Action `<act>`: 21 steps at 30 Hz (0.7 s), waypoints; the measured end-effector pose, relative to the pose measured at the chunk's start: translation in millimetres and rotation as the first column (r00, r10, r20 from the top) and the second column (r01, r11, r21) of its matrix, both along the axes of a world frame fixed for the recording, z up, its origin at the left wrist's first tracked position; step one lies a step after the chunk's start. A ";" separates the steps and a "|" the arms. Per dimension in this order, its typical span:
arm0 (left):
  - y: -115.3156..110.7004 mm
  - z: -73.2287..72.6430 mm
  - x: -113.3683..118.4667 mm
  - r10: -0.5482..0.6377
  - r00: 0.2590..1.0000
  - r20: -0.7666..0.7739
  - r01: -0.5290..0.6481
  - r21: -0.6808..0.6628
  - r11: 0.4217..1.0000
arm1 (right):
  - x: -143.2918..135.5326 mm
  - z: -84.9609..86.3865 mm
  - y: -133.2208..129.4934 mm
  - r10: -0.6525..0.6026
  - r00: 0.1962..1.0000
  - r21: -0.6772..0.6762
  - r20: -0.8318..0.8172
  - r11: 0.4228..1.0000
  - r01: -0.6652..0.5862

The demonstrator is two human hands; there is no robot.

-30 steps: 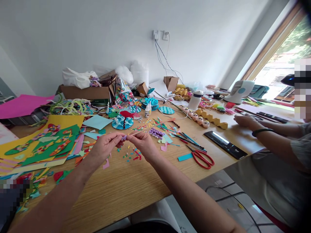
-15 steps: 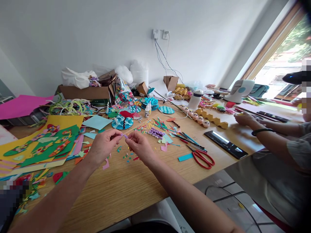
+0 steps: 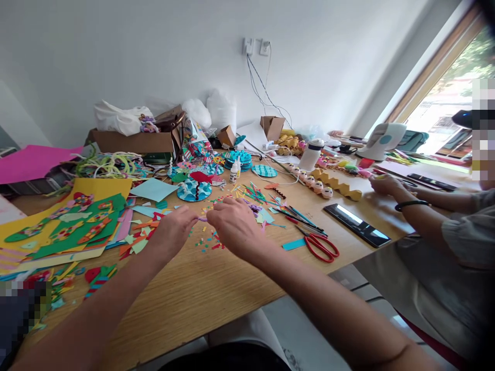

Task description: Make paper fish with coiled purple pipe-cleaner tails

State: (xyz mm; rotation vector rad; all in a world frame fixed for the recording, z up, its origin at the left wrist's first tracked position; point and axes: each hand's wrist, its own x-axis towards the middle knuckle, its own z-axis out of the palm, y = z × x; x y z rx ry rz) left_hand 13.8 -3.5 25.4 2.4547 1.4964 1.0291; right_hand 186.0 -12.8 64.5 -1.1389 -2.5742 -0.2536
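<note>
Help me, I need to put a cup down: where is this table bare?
Bare wood lies along the near table edge, below both hands, between the paper scraps and the red scissors. A smaller patch sits between the scissors and the black ruler. Behind the hands it is crowded.

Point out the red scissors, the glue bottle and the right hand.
red scissors [image 3: 322, 245], head view, on the red handle loops.
glue bottle [image 3: 233, 173], head view, on the white body below the cap.
right hand [image 3: 234, 225], head view, on the back of the hand.
</note>
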 end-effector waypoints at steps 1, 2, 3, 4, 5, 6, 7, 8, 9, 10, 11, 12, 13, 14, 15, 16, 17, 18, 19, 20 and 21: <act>-2.8 0.6 0.4 -0.051 0.998 -0.036 0.050 -0.032 0.998 | 3.7 7.1 2.6 0.026 1.000 -0.036 0.003 0.999 -0.026; -6.4 2.4 0.5 -0.110 0.992 -0.063 0.106 -0.074 0.992 | 8.3 14.0 5.8 0.056 0.998 -0.100 -0.004 0.993 -0.057; -10.6 5.4 0.4 -0.177 0.981 -0.077 0.167 -0.119 0.979 | 13.8 20.2 9.5 0.076 0.997 -0.180 -0.034 0.980 -0.081; -15.1 9.3 -0.1 -0.245 0.966 -0.079 0.230 -0.160 0.960 | 19.9 25.6 13.3 0.096 0.991 -0.272 -0.089 0.955 -0.116; -19.7 13.4 -0.8 -0.298 0.953 -0.059 0.282 -0.191 0.940 | 26.5 29.6 16.9 0.129 0.979 -0.380 -0.155 0.907 -0.180; -24.0 17.3 -1.6 -0.332 0.943 -0.012 0.321 -0.222 0.921 | 33.0 32.1 20.0 0.158 0.958 -0.486 -0.239 0.835 -0.259; -27.9 20.5 -2.2 -0.338 0.939 0.061 0.342 -0.255 0.904 | 39.0 32.9 22.3 0.179 0.927 -0.580 -0.330 0.736 -0.349; -31.1 22.5 -2.3 -0.321 0.935 0.154 0.353 -0.295 0.888 | 43.8 32.0 23.6 0.174 0.890 -0.649 -0.420 0.628 -0.429; -33.6 23.3 -1.8 -0.283 0.922 0.263 0.362 -0.334 0.870 | 47.0 29.2 24.0 0.135 0.853 -0.686 -0.504 0.538 -0.490; -35.1 22.8 -0.4 -0.230 0.898 0.376 0.370 -0.361 0.856 | 48.3 24.7 23.5 0.073 0.815 -0.698 -0.575 0.476 -0.535; -35.6 21.4 1.8 -0.167 0.860 0.482 0.374 -0.373 0.849 | 47.4 18.5 22.3 -0.008 0.774 -0.694 -0.633 0.450 -0.562; -35.0 19.3 4.6 -0.106 0.812 0.574 0.371 -0.367 0.853 | 44.5 10.8 20.7 -0.093 0.720 -0.673 -0.687 0.455 -0.583; -33.2 16.7 7.7 -0.054 0.765 0.642 0.354 -0.350 0.867 | 39.8 2.1 18.9 -0.159 0.662 -0.647 -0.733 0.464 -0.605; -30.4 14.0 10.8 -0.009 0.729 0.685 0.324 -0.332 0.886 | 33.6 -7.2 16.9 -0.223 0.605 -0.629 -0.764 0.467 -0.622; -26.9 11.2 13.3 0.023 0.708 0.705 0.287 -0.318 0.903 | 26.5 -16.5 14.9 -0.284 0.538 -0.605 -0.793 0.463 -0.647; -22.8 8.6 15.2 0.047 0.706 0.706 0.247 -0.308 0.919 | 18.9 -25.2 12.9 -0.353 0.470 -0.588 -0.809 0.476 -0.654; -18.6 6.2 16.1 0.066 0.721 0.689 0.204 -0.302 0.931 | 11.4 -33.0 11.0 -0.414 0.420 -0.585 -0.807 0.473 -0.658; -14.6 4.1 16.3 0.082 0.752 0.654 0.155 -0.296 0.943 | 4.4 -39.5 9.4 -0.459 0.364 -0.569 -0.810 0.468 -0.676; -11.0 2.4 15.8 0.099 0.794 0.600 0.096 -0.283 0.954 | -1.7 -44.4 8.0 -0.503 0.314 -0.556 -0.805 0.457 -0.695; -8.1 1.2 14.9 0.111 0.840 0.531 0.034 -0.257 0.966 | -6.6 -47.7 7.1 -0.541 0.268 -0.541 -0.798 0.445 -0.713; -6.0 0.4 13.8 0.120 0.884 0.452 -0.022 -0.217 0.976 | -10.2 -49.6 6.7 -0.569 0.228 -0.526 -0.790 0.438 -0.729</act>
